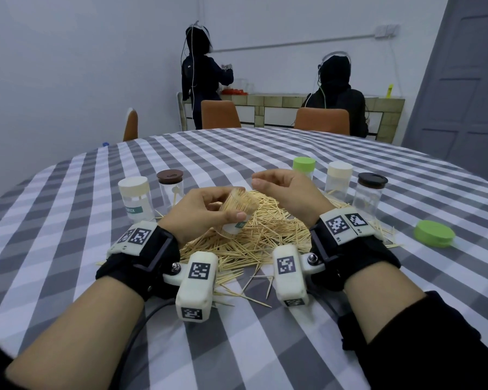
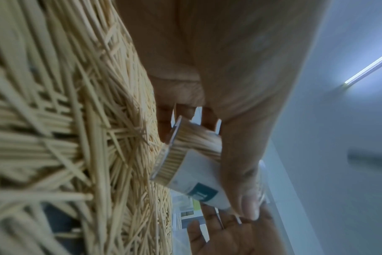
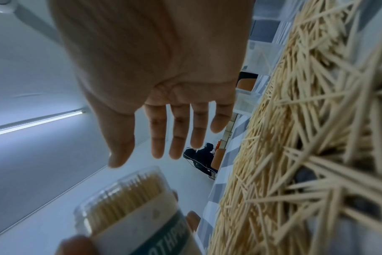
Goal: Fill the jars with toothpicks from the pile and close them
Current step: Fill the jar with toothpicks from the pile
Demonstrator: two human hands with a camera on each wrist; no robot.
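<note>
My left hand [image 1: 209, 212] grips a clear labelled jar [image 1: 238, 205], packed full of toothpicks and without a lid, tilted above the toothpick pile [image 1: 265, 237]. In the left wrist view the thumb and fingers [image 2: 246, 203] wrap the jar [image 2: 192, 165]. My right hand [image 1: 276, 184] hovers just beyond the jar's mouth; in the right wrist view its fingers [image 3: 177, 131] are straight and hold nothing, with the jar [image 3: 131, 207] below them. A loose green lid [image 1: 434, 233] lies on the cloth at the right.
Capped jars stand behind the pile: cream-lidded [image 1: 135, 198] and brown-lidded [image 1: 170, 187] on the left, green-lidded [image 1: 304, 166], cream-lidded [image 1: 339, 178] and brown-lidded [image 1: 371, 192] on the right. The checked tablecloth [image 1: 237, 153] stretches beyond. Two people and orange chairs [image 1: 220, 114] are past the far edge.
</note>
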